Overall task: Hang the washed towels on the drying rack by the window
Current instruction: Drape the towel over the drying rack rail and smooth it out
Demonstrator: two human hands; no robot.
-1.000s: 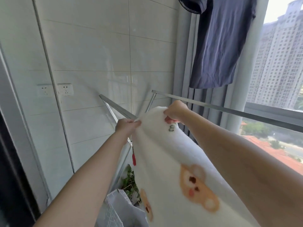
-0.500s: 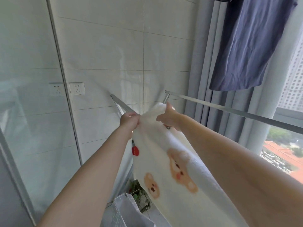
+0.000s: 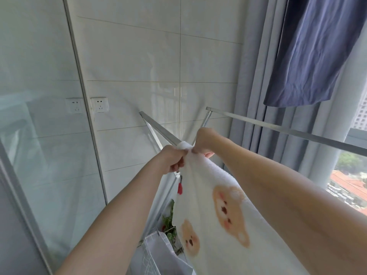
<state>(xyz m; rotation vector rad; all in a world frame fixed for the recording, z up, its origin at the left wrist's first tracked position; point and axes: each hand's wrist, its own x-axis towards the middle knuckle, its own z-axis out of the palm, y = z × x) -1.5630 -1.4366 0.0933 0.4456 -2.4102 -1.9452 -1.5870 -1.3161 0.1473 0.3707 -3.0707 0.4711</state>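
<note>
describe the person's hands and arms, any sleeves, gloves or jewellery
The left hand and right hand are bare: no gloves, rings or watch show. The left forearm and right forearm are also uncovered, with no sleeve in view up to the frame edge.

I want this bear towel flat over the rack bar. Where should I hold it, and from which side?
Probably its top edge, hands spread toward the corners, coming from above. The left hand and right hand pinch the bear towel close together, so it bunches at the rack bar, the rest hanging limp.
</note>
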